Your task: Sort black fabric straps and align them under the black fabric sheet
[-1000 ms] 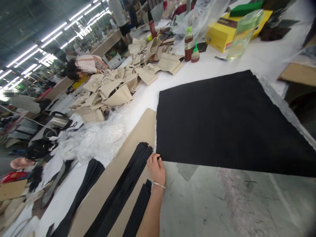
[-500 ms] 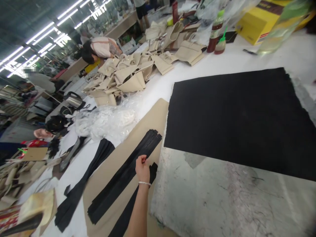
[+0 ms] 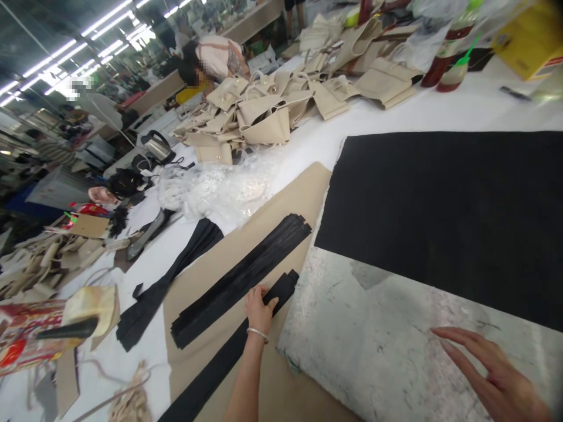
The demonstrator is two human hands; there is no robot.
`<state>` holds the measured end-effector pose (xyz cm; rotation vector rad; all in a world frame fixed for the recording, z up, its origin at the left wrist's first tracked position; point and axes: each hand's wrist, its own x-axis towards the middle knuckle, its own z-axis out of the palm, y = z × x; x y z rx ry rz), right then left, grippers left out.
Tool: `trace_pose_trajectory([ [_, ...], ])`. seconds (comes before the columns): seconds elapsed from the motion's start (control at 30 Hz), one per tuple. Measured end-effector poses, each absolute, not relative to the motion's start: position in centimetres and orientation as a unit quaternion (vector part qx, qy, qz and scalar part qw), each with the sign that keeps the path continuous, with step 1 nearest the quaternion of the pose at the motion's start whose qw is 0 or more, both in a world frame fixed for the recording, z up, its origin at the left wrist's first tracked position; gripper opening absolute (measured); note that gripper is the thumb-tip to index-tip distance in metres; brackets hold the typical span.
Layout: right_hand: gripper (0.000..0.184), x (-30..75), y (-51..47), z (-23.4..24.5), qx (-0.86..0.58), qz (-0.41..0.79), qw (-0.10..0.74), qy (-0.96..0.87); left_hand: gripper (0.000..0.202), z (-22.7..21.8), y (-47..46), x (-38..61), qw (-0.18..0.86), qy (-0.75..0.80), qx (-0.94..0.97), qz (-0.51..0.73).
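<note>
My left hand [image 3: 258,310], with a pale bracelet at the wrist, is closed on the near stack of black strips [image 3: 220,369], its thumb and fingers at the upper end. A second bundle of black strips [image 3: 241,275] lies alongside, on the same beige sheet [image 3: 197,281]. My right hand [image 3: 497,372] hovers at lower right with fingers stretched out and nothing in them. Below it is a grey, worn slab [image 3: 373,340]. A large black sheet [image 3: 440,211] covers the slab's far part.
Another black strip bundle [image 3: 171,281] lies to the left on the white table. Beyond are crumpled clear plastic [image 3: 215,187], a heap of beige bag pieces [image 3: 268,117], sauce-coloured bottles [image 3: 453,47] and a yellow box [image 3: 528,41]. A person [image 3: 215,58] bends at the far side.
My left hand has moved from over the middle bundle to the nearer stack and closed on it. My right hand has come into view at lower right. The camera view has shifted.
</note>
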<state>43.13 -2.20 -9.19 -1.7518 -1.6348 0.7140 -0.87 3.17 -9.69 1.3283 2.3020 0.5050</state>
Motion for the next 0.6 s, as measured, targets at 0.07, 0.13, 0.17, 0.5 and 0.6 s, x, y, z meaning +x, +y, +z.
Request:
trace_pose_trajectory([
  [0.07,0.025,41.3,-1.8,-8.6,-0.648,0.290,0.309,-0.633,0.022,-9.9,3.3,-1.5,0.237,0.826,0.477,0.186],
  [0.13,0.026,39.7,-1.4,-7.9,-0.637,0.300,0.298,-0.645,0.019,-10.1,3.4,-2.0,0.257,0.819,0.473,0.197],
  [0.17,0.027,39.0,-1.1,-7.6,-0.633,0.303,0.292,-0.650,0.017,-10.2,3.5,-2.2,0.266,0.816,0.471,0.205],
  [0.5,0.038,32.3,0.7,-6.2,-0.610,0.449,0.223,-0.614,0.017,-7.7,3.5,-2.9,0.369,0.725,0.476,0.335],
  [0.6,0.049,28.6,2.5,-5.0,-0.577,0.562,0.224,-0.549,0.016,-5.5,3.0,-1.9,0.417,0.679,0.496,0.344],
])
